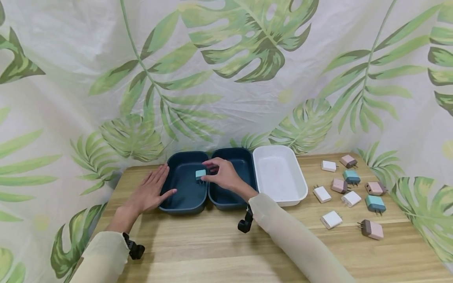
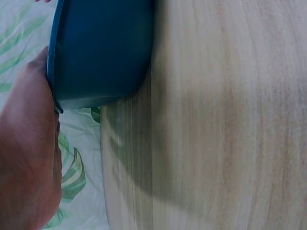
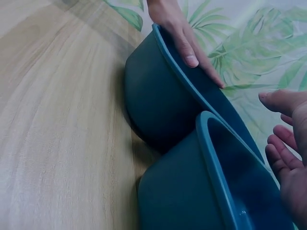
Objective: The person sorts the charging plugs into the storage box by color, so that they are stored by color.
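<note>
My left hand lies with straight fingers along the left rim of the left dark blue bin; the thumb reaches over its front edge. Above the middle dark blue bin is my right hand, thumb and fingers apart, pointing left. Just off its thumb tip appears a teal and dark blue plug charger, within the left bin's outline. Whether the charger hangs in the air or touches the bin cannot be told. In the right wrist view the right hand's fingers are spread with nothing visible between them.
A white bin stands right of the blue ones. On the table's right side lie several chargers: white, pink and brown, teal and dark blue. A leaf-patterned cloth hangs behind the wooden table.
</note>
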A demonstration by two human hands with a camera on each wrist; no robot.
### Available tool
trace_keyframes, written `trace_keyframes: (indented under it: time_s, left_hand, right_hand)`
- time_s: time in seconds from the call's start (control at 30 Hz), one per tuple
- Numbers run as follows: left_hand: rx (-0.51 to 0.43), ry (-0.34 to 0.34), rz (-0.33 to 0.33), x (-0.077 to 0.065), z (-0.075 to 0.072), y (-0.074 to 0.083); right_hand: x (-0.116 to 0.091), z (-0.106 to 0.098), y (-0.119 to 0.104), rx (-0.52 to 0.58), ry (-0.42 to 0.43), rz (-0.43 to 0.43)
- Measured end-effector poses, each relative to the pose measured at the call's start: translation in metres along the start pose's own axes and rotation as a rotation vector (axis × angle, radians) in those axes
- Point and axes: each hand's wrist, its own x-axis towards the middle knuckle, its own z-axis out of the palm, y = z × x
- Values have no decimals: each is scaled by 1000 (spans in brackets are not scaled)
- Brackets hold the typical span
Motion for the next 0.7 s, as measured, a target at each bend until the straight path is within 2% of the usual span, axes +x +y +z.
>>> trace_keyframes:
  time_s: [0.33, 0.7]
  left_hand:
    - [-10, 20, 20, 1, 2, 0]
    - [-8, -6, -6, 0, -1, 1]
  right_hand:
    - [-17, -19, -4, 16, -11, -11]
    - [-32, -46, -5, 40, -37, -27]
